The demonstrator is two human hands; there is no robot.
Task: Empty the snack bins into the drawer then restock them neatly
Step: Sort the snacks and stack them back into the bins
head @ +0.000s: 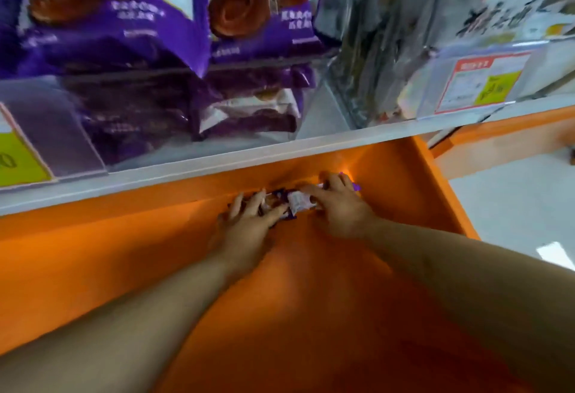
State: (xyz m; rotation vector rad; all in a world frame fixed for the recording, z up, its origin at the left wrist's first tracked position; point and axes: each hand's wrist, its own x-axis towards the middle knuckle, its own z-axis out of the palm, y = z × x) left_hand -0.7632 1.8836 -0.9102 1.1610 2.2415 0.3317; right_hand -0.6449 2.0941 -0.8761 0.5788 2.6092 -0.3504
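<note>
Drawer: nearly bare; few purple packets far.
Left hand, right hand: spread, gathering packets; grasp unclear.
Bins: mostly restocked, judging.

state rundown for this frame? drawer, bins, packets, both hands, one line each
orange drawer: pulled open, nearly bare
small snack packets: bunched at the drawer's back wall, under both hands
left hand: fingers spread over the packets, grip unclear
right hand: fingers spread over the packets, grip unclear
left clear bin: holds purple snack bags
right clear bin: holds clear-wrapped packs, contents blurred
</note>
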